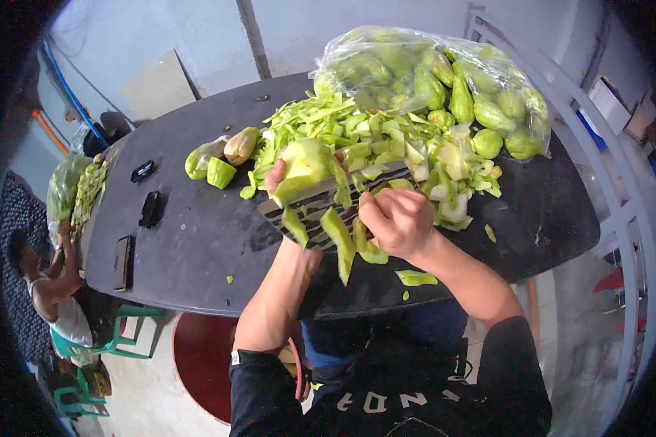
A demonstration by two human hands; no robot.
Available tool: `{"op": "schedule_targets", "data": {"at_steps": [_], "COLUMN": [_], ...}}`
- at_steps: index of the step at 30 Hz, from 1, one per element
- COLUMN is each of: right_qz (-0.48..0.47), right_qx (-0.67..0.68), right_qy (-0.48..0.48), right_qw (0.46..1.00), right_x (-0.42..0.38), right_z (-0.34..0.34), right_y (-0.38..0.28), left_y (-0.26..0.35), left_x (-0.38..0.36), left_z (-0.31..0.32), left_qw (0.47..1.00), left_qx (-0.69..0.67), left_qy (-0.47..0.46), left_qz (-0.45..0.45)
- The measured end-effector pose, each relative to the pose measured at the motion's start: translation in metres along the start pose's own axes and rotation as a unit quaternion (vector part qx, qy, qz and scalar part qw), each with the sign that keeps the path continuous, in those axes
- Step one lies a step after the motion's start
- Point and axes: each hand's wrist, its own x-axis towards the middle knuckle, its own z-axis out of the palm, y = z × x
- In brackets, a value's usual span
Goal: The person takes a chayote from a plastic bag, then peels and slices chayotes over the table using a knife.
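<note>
My left hand is wrapped around a pale green, partly peeled chayote above the near side of the table; the blade hides much of that hand. In my right hand, closed at the right end, is a wide-bladed knife with dark and light stripes across its blade. The blade lies against the chayote's lower side. Green peel strips cling to the blade and hang below it. Just beyond my hands is a heap of peels and cut pieces.
A clear plastic bag of chayotes stands at the back right of the dark table. Several chayotes lie left of the heap. A phone sits near the left edge. Below are a red tub and a seated person.
</note>
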Motion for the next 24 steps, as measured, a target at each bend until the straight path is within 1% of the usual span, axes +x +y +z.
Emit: {"op": "schedule_targets", "data": {"at_steps": [2,6,7,8,9,10,12,14,16,17,21,24], "right_qz": [-0.004,0.016,0.027,0.057,0.079,0.099,0.094,0.090,0.131,0.146,0.145,0.155], "right_qx": [-0.008,0.000,0.001,0.022,0.033,0.042,0.033,0.030,0.060,0.065,0.055,0.047], "right_qy": [-0.003,-0.012,-0.009,-0.032,-0.041,-0.049,-0.047,-0.047,-0.043,-0.052,-0.059,-0.042], "right_qw": [1.000,1.000,1.000,0.998,0.995,0.993,0.994,0.994,0.989,0.986,0.986,0.986], "right_x": [-0.001,-0.002,-0.003,-0.003,-0.004,-0.006,-0.010,-0.008,-0.007,-0.010,-0.009,-0.009], "right_z": [0.002,0.001,0.001,-0.002,0.000,0.001,-0.001,0.000,0.000,0.002,-0.002,0.002], "right_y": [-0.002,0.002,0.004,0.008,0.012,0.015,0.016,0.017,0.020,0.022,0.021,0.028], "left_y": [0.002,-0.002,-0.002,-0.001,0.001,0.001,0.002,0.005,0.006,0.007,0.009,0.009], "left_x": [0.000,-0.002,-0.008,-0.012,-0.012,-0.011,-0.007,-0.004,-0.004,-0.001,-0.005,-0.005], "left_z": [-0.009,-0.007,0.005,0.010,0.007,0.007,0.008,0.008,0.003,-0.002,0.006,0.008], "left_qw": [0.999,0.999,0.999,0.993,0.995,0.995,0.994,0.994,0.994,0.997,0.996,0.996], "left_qx": [0.033,0.004,0.034,0.064,0.080,0.079,0.081,0.079,0.076,0.061,0.070,0.070], "left_qy": [-0.036,-0.038,0.028,0.094,0.063,0.060,0.058,0.055,0.054,0.042,0.032,0.047], "left_qz": [-0.010,-0.022,0.004,0.029,0.008,0.007,0.040,0.046,0.050,0.029,0.034,0.029]}}
